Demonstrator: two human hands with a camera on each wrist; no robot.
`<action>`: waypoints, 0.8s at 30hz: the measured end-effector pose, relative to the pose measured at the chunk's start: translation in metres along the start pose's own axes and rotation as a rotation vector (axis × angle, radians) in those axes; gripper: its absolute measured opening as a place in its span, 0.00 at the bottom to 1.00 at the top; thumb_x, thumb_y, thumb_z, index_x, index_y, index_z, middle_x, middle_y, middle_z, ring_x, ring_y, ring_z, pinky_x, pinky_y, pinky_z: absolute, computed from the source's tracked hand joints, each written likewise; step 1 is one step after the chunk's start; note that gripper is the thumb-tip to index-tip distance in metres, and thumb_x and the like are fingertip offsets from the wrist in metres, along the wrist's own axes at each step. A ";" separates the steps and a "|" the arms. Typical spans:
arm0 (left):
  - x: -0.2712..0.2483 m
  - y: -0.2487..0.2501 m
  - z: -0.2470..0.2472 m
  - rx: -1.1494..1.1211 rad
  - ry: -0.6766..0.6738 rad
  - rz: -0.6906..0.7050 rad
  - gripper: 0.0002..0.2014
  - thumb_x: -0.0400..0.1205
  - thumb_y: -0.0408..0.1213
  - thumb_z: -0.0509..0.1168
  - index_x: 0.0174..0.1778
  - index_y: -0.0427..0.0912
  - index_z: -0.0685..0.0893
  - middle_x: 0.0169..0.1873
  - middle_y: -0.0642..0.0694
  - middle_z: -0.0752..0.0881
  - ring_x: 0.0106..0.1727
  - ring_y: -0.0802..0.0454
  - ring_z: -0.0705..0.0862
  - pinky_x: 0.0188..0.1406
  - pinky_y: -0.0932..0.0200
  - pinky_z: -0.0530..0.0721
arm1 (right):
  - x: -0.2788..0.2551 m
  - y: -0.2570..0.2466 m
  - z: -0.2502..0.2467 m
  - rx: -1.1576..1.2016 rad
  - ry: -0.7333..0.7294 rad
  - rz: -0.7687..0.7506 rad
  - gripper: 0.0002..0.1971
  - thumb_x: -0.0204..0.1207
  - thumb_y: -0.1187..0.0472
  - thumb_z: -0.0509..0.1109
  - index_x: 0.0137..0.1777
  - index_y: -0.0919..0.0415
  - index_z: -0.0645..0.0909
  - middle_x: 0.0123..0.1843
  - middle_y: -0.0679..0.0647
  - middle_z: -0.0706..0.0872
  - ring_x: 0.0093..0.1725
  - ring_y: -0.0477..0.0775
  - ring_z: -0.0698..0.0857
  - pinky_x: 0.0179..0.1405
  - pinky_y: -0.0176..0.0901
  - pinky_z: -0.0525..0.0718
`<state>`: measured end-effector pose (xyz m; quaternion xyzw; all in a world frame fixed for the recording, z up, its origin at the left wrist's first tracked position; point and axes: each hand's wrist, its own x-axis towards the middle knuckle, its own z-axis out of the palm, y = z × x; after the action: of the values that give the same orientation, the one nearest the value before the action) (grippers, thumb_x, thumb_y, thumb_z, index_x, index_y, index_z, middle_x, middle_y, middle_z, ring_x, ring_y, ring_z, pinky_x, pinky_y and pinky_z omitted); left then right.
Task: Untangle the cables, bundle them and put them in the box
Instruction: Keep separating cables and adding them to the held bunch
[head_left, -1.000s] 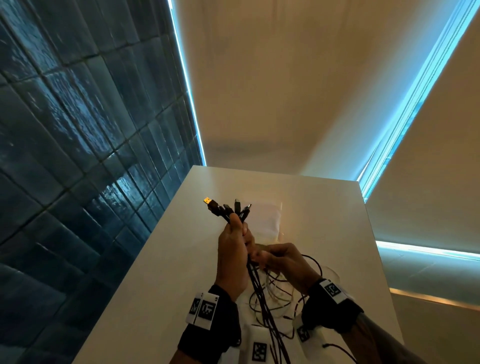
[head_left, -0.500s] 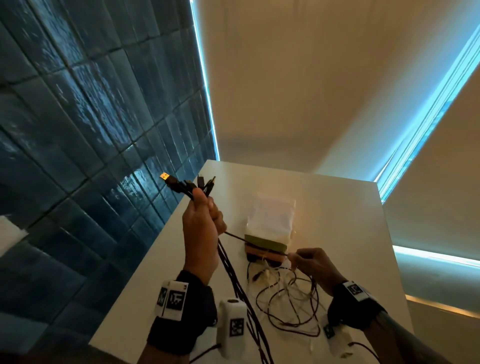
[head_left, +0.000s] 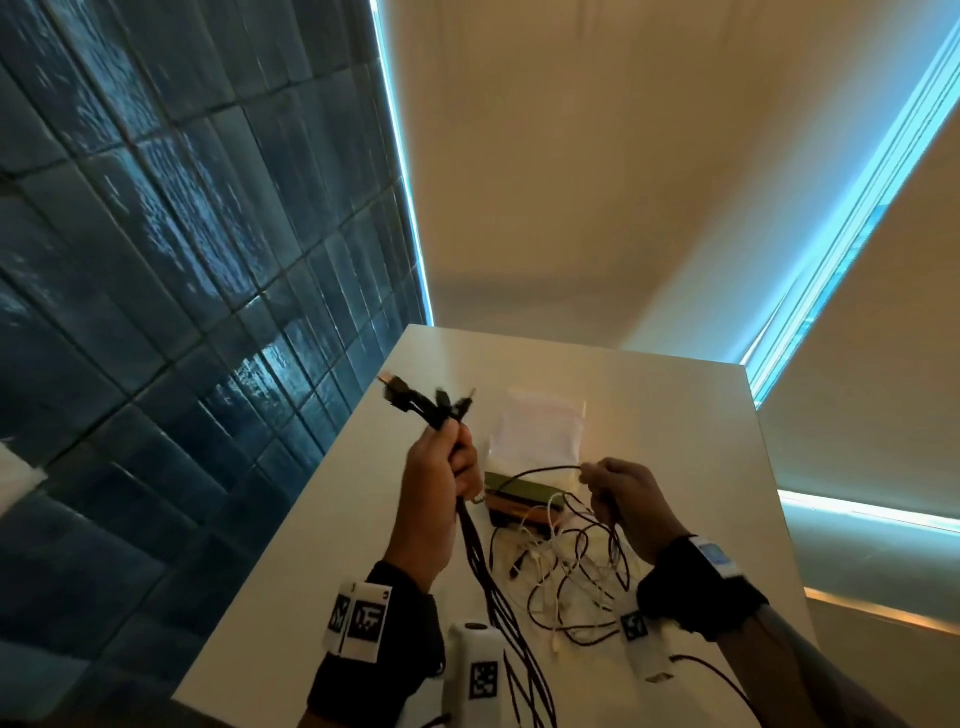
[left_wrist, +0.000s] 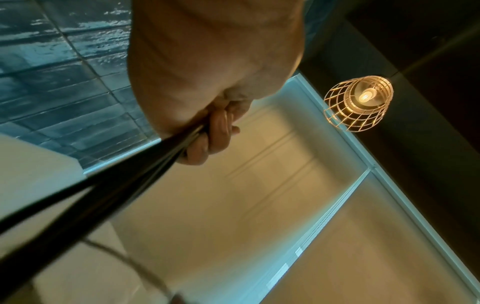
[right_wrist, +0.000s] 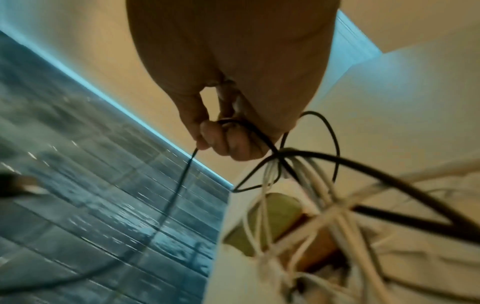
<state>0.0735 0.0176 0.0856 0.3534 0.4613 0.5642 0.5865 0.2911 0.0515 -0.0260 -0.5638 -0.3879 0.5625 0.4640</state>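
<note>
My left hand (head_left: 441, 467) is raised above the white table (head_left: 332, 545) and grips a bunch of black cables (head_left: 498, 597); their plugs (head_left: 426, 400) fan out above the fist. The left wrist view shows the black cables (left_wrist: 109, 189) running out of the curled fingers (left_wrist: 207, 139). My right hand (head_left: 618, 493) pinches a thin black cable (head_left: 535, 473) that loops over toward the left hand. Below it lies a tangle of black and white cables (head_left: 566, 582). In the right wrist view the fingers (right_wrist: 223, 139) hold that thin cable (right_wrist: 176, 195) above the white cables (right_wrist: 267, 205).
A green and brown box (head_left: 524, 493) stands on the table behind the tangle, with a white bag-like packet (head_left: 540, 431) just beyond it. A dark tiled wall (head_left: 182, 260) runs along the table's left edge. A wire-cage lamp (left_wrist: 358, 102) hangs overhead.
My left hand has moved back to the right with its bundle. My right hand has risen and drawn the thin black cable up into a loop.
</note>
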 end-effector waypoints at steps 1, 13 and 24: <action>0.001 -0.007 0.004 0.012 -0.005 -0.044 0.15 0.89 0.38 0.51 0.36 0.43 0.71 0.25 0.50 0.63 0.23 0.56 0.59 0.31 0.52 0.51 | -0.004 -0.010 0.005 0.071 -0.009 -0.015 0.10 0.80 0.66 0.67 0.38 0.69 0.81 0.28 0.56 0.67 0.23 0.51 0.64 0.26 0.45 0.56; -0.002 -0.027 0.030 -0.107 0.083 -0.248 0.16 0.90 0.41 0.49 0.40 0.39 0.74 0.30 0.39 0.88 0.29 0.43 0.85 0.30 0.54 0.83 | -0.071 -0.031 0.030 0.056 -0.475 -0.208 0.07 0.77 0.69 0.70 0.45 0.76 0.82 0.36 0.54 0.84 0.33 0.47 0.78 0.34 0.35 0.75; -0.005 -0.021 0.025 -0.122 0.015 -0.069 0.17 0.89 0.37 0.49 0.33 0.45 0.66 0.24 0.51 0.63 0.22 0.56 0.58 0.22 0.58 0.56 | -0.035 0.015 0.017 -0.190 -0.342 -0.082 0.23 0.67 0.41 0.76 0.26 0.62 0.83 0.26 0.55 0.78 0.28 0.47 0.72 0.32 0.36 0.70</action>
<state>0.1041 0.0130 0.0750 0.2967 0.4422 0.5734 0.6226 0.2705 0.0150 -0.0299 -0.4849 -0.5349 0.5918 0.3585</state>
